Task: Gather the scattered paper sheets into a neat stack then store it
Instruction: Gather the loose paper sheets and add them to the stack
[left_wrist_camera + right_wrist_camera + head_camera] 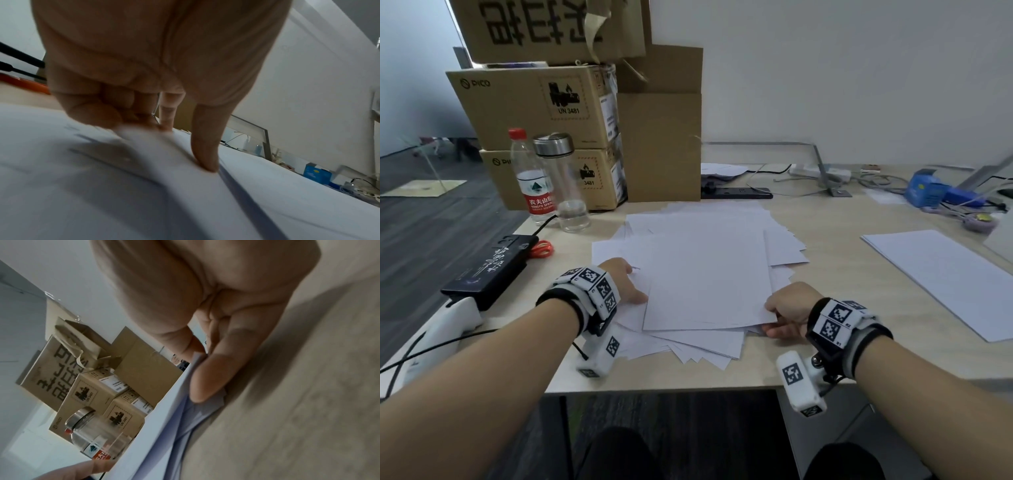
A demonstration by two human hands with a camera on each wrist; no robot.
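Observation:
Several white paper sheets [705,274] lie fanned in a loose pile at the middle of the light wooden desk [835,246]. My left hand [633,287] is at the pile's left edge. In the left wrist view its thumb [205,155] presses on top of the sheets [267,186] while the curled fingers [98,113] hold the edge. At the near right corner my right hand [774,318] pinches the top sheets. The right wrist view shows its thumb [207,378] on the paper edge [164,418], with the fingers behind.
Stacked cardboard boxes [541,109] stand at the back left, with a water bottle [532,178] and a glass bottle [565,181] in front. A black box [489,267] lies left. A separate sheet stack [941,277] lies right. Power strip [736,193], cables, blue box [924,188] behind.

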